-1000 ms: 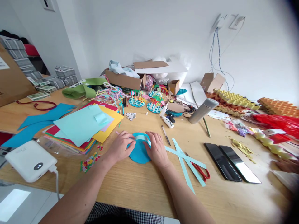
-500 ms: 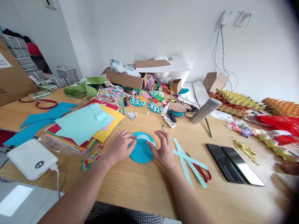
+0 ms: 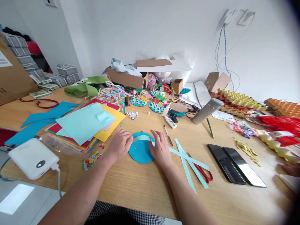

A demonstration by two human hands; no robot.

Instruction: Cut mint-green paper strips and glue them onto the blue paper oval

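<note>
A pale blue paper strip (image 3: pixel 142 137) bows across the upper part of a round blue disc (image 3: pixel 141 152) lying on the table. At the strip's left end, my left hand (image 3: pixel 120 144) is closed, thumb and fingers pinched together on it. My right hand (image 3: pixel 161 150) curls over the right end at the disc's edge, and its fingertips partly hide the strip there. Right of that hand, several loose pale blue strips (image 3: pixel 187 155) lie crossed over red-handled scissors (image 3: pixel 203 173). A pen (image 3: pixel 168 135) rests just beyond my right fingers.
Coloured paper sheets (image 3: pixel 81 123) and a white power bank (image 3: pixel 35 160) are at left, near small paper bits (image 3: pixel 91 161). Behind the disc stand glue bottles (image 3: pixel 170 122) and decorated discs (image 3: pixel 138 101). A grey flask (image 3: pixel 207 111) and two phones (image 3: pixel 226 164) are at right.
My right hand has moved slightly left and down, its fingers drawing closer together at the strip's end. My left hand has shifted a little left, and more of the pen shows.
</note>
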